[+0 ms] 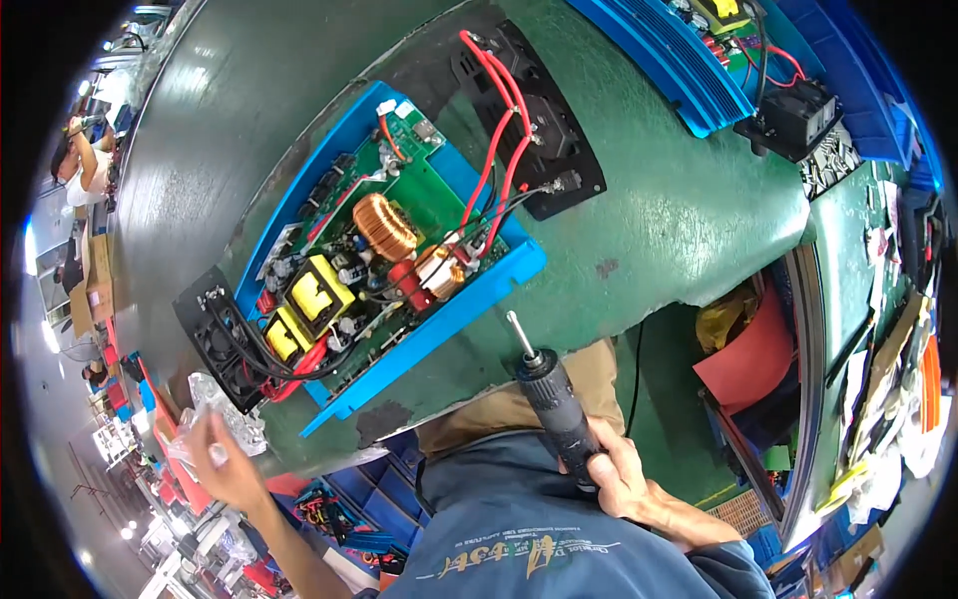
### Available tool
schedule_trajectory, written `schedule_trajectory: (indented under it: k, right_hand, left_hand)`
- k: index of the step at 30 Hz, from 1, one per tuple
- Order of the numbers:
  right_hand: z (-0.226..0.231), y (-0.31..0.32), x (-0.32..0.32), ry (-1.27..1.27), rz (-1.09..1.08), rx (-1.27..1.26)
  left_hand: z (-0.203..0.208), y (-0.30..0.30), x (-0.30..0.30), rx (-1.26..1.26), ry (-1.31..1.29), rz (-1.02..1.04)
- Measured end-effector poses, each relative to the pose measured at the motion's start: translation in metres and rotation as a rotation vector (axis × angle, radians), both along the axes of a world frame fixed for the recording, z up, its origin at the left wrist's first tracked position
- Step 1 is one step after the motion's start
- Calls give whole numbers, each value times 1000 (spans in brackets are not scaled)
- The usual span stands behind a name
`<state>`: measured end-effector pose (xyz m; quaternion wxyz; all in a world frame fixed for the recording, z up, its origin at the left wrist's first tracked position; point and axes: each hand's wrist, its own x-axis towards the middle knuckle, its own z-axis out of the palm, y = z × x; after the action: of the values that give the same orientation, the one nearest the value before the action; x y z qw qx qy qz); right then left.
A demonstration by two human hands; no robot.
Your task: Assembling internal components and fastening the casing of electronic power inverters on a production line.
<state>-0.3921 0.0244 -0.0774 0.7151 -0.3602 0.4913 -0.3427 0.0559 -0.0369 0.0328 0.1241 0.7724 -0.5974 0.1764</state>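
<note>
My right hand (pixel 624 474) is wrapped round the grip of a black electric screwdriver (pixel 554 404), held in front of my body with its metal bit pointing up toward the bench. At the lower left my left hand (pixel 230 471) is over a clear plastic bag (pixel 244 427), its fingers apart; whether they touch the bag I cannot tell. Between them on the bench lies an opened blue metal housing (pixel 419 357) with a green circuit board (pixel 424 195), a copper coil (pixel 385 228) and yellow transformers (pixel 319 290). Neither hand touches it.
A black end panel (pixel 559 140) joins the housing by red wires, and a black fan panel (pixel 215 334) sits at its near left. Another blue housing (pixel 664 60) and a tray of small metal parts (pixel 828 165) are at the far right. Blue bins (pixel 374 499) stand below the bench edge.
</note>
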Motion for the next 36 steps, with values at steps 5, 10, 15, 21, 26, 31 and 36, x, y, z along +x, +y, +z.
schedule_trajectory:
  k: [5, 10, 15, 21, 26, 31, 36]
  right_hand:
    - [10, -1, 5, 24, 98, 67]
    - [14, 0, 6, 22, 64, 75]
    - [10, 9, 3, 40, 8, 104]
    - [-3, 1, -2, 32, -53, -17]
    - [-13, -5, -7, 16, -3, -52]
    - [-21, 3, -2, 5, -26, -93]
    - [-22, 1, 2, -17, -39, -98]
  left_hand:
    - [49, -87, -71, -47, 317, -491]
    - [38, -251, -170, 604, 437, -984]
    - [0, -311, -178, 819, 409, -1159]
    - [-18, -304, -186, 822, 623, -1123]
    - [-19, -311, -185, 800, 559, -1182]
    - [-21, -318, -185, 821, 589, -1224]
    - [-25, -307, -175, 809, 684, -1153]
